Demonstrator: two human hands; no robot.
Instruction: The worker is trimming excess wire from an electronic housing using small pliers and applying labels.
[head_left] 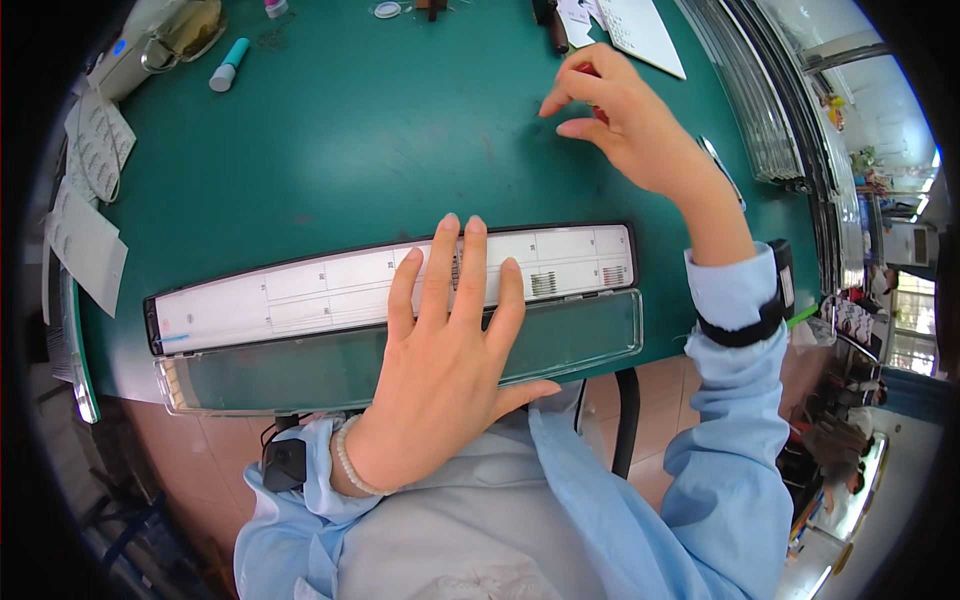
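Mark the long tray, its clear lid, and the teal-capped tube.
long tray (300,290), head view, white insert left of the fingers.
clear lid (580,335), head view, right half.
teal-capped tube (229,64), head view, mid-body.

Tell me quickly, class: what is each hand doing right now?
Left hand: open, flat on the long case.
Right hand: fingers pinched on a small red thing; what it is cannot be told.

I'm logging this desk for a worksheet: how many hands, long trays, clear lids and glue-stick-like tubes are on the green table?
Hands: 2, left hand, right hand
Long tray: 1
Clear lid: 1
Teal-capped tube: 1
Total: 5
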